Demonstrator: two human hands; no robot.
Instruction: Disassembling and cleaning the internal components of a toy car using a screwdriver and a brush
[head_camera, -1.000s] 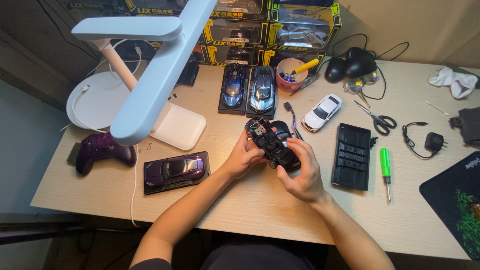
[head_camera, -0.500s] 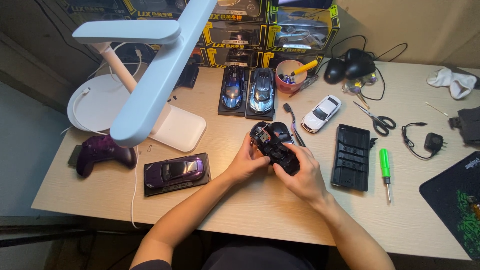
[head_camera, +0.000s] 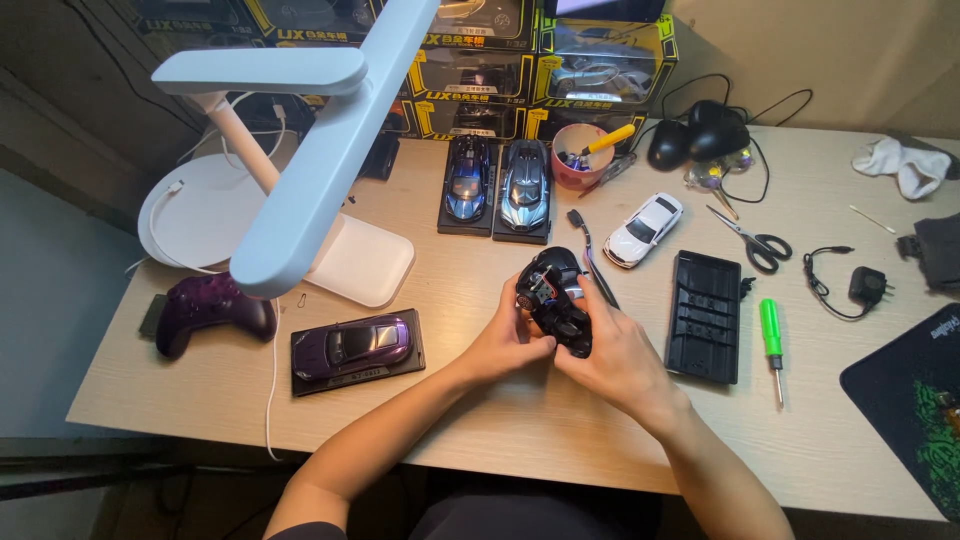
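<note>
Both forearms angle in from below and meet at the grip. Left hand (head_camera: 505, 340) cups in from the left, fingers curled, while right hand (head_camera: 615, 355) wraps from the right, thumb pressed on top.

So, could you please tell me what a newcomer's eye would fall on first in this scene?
Probably the big pale-blue desk lamp reaching across the upper left of the wooden desk. Next, at the centre, the left hand and right hand hold a small black toy car chassis between them. A glossy purple model car on a black base sits left of the hands, with a bright green screwdriver to the right.
</note>
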